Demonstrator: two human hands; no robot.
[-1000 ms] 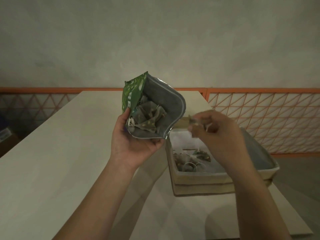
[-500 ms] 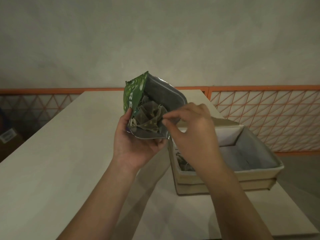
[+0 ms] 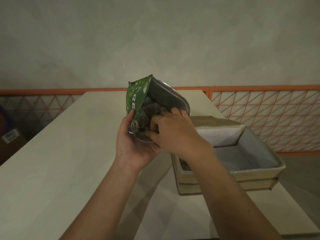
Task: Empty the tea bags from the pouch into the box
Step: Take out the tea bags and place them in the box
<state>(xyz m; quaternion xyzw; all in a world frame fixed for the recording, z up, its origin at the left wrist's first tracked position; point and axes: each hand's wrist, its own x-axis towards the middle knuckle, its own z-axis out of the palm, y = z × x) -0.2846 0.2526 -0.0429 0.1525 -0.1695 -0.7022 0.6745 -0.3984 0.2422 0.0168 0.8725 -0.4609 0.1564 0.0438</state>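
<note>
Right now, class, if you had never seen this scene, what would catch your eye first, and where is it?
First, the green pouch at centre, held open by the left hand while the right hand reaches into its mouth among the tea bags. Next, the open cardboard box on the pale table to the right. Behind runs an orange lattice railing.

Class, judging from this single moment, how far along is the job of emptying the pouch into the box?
Done: a few tea bags already lie in the box.
In hand: the left hand holds the open pouch while the right hand reaches inside.
Left: several tea bags in the pouch still need moving.
</note>
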